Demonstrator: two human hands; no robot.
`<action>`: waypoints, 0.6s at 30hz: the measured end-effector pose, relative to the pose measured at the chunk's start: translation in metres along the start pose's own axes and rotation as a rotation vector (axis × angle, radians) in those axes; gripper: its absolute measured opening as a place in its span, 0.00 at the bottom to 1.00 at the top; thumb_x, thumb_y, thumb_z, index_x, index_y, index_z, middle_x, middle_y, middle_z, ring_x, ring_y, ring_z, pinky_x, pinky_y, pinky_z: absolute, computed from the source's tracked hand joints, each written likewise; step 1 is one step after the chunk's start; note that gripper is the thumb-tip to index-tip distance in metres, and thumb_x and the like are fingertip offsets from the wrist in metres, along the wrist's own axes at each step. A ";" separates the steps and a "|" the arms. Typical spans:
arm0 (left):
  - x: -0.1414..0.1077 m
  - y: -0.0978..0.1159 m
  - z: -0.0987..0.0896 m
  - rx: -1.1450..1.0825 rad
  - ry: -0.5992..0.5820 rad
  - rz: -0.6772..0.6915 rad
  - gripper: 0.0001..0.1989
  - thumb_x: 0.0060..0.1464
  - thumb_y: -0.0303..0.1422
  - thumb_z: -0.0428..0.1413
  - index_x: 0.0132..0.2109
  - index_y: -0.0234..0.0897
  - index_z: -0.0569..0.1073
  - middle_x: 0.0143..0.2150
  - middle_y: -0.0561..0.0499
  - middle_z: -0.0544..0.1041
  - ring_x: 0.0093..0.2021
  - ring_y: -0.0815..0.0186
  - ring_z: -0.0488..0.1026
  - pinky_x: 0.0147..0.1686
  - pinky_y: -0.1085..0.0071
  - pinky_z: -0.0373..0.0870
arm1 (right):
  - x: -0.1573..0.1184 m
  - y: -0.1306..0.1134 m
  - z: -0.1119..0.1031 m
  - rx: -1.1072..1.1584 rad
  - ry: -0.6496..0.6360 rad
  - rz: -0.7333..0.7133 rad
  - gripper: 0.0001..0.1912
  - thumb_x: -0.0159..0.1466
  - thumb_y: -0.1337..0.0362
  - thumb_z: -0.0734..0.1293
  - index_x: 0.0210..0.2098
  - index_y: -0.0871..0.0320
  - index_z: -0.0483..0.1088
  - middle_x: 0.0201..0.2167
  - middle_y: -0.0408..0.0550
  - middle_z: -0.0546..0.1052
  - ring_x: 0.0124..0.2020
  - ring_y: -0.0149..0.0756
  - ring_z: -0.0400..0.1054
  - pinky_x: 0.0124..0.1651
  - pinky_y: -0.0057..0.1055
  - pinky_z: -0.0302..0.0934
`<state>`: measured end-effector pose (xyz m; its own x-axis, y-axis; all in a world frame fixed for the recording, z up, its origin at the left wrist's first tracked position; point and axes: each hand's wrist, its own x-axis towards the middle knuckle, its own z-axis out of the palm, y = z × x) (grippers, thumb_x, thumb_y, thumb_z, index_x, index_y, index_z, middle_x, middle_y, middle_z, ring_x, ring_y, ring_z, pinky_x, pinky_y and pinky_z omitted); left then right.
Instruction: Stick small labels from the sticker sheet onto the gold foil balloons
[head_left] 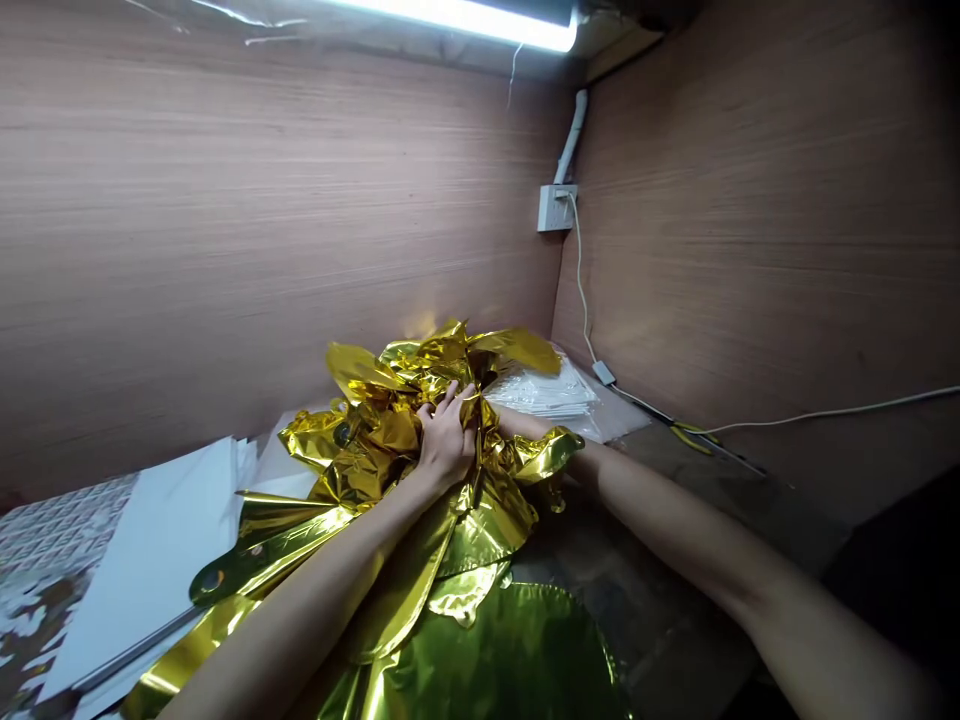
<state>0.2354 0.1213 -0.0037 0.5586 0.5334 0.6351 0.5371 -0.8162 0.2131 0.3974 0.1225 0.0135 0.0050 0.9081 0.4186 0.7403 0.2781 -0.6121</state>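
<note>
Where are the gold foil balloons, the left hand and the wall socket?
gold foil balloons [367,450]: head view, crumpled foil left of the hand.
left hand [446,440]: head view, back of the hand.
wall socket [556,208]: head view, white faceplate.

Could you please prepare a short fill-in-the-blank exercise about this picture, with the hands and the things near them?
1. The left hand presses into a heap of crumpled ____ foil.
2. Of the right arm, only the ____ shows, because the foil hides the hand.
3. A white cable runs down the wall from a wall ____.
4. Yellow-handled scissors lie to the ____ of the foil heap.

Missing words: gold; forearm; socket; right.
</note>
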 end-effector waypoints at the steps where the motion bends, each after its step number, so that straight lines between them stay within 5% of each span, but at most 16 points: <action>1: 0.003 0.000 0.000 0.003 -0.031 -0.040 0.17 0.66 0.30 0.42 0.55 0.38 0.71 0.62 0.40 0.75 0.70 0.51 0.60 0.59 0.49 0.53 | -0.003 0.005 -0.005 -0.031 -0.061 -0.035 0.19 0.70 0.54 0.67 0.54 0.61 0.71 0.53 0.49 0.73 0.50 0.44 0.71 0.51 0.42 0.70; 5: 0.008 -0.001 0.003 0.046 -0.095 -0.131 0.16 0.66 0.30 0.41 0.44 0.37 0.74 0.47 0.40 0.80 0.60 0.47 0.70 0.54 0.48 0.56 | -0.018 0.038 -0.043 -0.193 -0.208 -0.150 0.17 0.70 0.55 0.67 0.53 0.60 0.72 0.53 0.51 0.74 0.52 0.42 0.71 0.55 0.46 0.68; 10: 0.006 -0.003 0.005 0.089 -0.160 -0.121 0.15 0.63 0.29 0.43 0.31 0.37 0.71 0.40 0.40 0.80 0.54 0.46 0.72 0.53 0.48 0.55 | -0.052 0.090 -0.086 -0.382 -0.104 -0.121 0.33 0.63 0.52 0.72 0.63 0.61 0.69 0.66 0.62 0.65 0.68 0.57 0.57 0.71 0.54 0.50; 18: 0.008 0.004 -0.004 0.134 -0.226 -0.108 0.18 0.60 0.29 0.44 0.23 0.37 0.67 0.30 0.41 0.78 0.49 0.47 0.74 0.52 0.48 0.55 | -0.060 0.128 -0.112 -0.485 -0.042 -0.017 0.22 0.71 0.55 0.66 0.60 0.57 0.68 0.63 0.55 0.68 0.62 0.47 0.64 0.64 0.54 0.59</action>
<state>0.2399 0.1212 0.0049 0.6123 0.6640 0.4292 0.6713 -0.7234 0.1613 0.5672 0.0684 -0.0150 -0.0296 0.9194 0.3922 0.9680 0.1242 -0.2181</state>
